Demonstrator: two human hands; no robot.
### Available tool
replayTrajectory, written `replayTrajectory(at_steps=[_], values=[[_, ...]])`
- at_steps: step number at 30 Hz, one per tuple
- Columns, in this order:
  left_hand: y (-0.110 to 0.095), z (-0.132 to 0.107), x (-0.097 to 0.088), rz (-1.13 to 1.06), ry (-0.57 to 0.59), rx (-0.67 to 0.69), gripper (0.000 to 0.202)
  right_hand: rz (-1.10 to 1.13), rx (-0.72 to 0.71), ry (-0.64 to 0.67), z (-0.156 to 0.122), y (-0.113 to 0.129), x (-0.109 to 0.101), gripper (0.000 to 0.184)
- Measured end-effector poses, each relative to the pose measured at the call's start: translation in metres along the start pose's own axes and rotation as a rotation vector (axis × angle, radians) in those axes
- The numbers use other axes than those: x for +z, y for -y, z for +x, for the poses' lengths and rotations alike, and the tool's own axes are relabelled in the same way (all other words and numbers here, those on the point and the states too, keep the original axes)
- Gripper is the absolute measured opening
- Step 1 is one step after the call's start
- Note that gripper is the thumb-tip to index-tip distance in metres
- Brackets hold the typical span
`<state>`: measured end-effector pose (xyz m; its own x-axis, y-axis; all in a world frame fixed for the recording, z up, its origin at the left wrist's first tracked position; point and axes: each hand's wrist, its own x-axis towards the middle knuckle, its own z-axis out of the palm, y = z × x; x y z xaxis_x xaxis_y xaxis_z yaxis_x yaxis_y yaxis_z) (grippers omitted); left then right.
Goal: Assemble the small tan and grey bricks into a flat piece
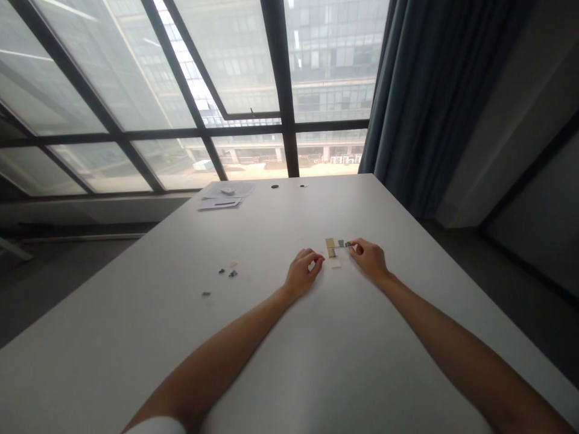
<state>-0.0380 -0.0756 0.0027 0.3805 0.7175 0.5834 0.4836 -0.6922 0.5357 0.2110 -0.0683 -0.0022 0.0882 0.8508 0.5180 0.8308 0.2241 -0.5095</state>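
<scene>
On the white table (pixel 266 325), a small group of flat pieces lies in two short rows between my hands. Yellow striped pieces (pixel 330 242) form its left part, with grey pieces (pixel 341 243) toward the right. My right hand (pixel 368 258) pinches a small dark piece (pixel 348 244) at the right end of the upper row. Left of the group, my left hand (pixel 304 271) rests on the table, thumb and forefinger pressed together. Whatever may be between those fingertips is too small to make out. A pale square (pixel 335 263) lies just below the lower yellow piece.
Several small dark pieces (pixel 232 273) and a pale piece (pixel 234 263) are scattered to the left. Papers (pixel 221 196) with a white object on top lie at the far left edge. Two small dark round items are near the far edge, before the window and blue curtain (pixel 407 108).
</scene>
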Motion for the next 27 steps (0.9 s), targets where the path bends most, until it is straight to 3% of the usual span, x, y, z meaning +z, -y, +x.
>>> replayTrajectory(at_steps=[11,27], values=[[-0.0023,0.0020,0.0010,0.002,0.001,-0.004,0.018,-0.161,0.079,0.252,0.0032,0.0001,0.0077,0.014],[-0.0017,0.0018,0.0017,-0.001,0.008,-0.011,0.018,-0.246,0.141,0.248,0.0031,0.0060,0.0108,0.016]])
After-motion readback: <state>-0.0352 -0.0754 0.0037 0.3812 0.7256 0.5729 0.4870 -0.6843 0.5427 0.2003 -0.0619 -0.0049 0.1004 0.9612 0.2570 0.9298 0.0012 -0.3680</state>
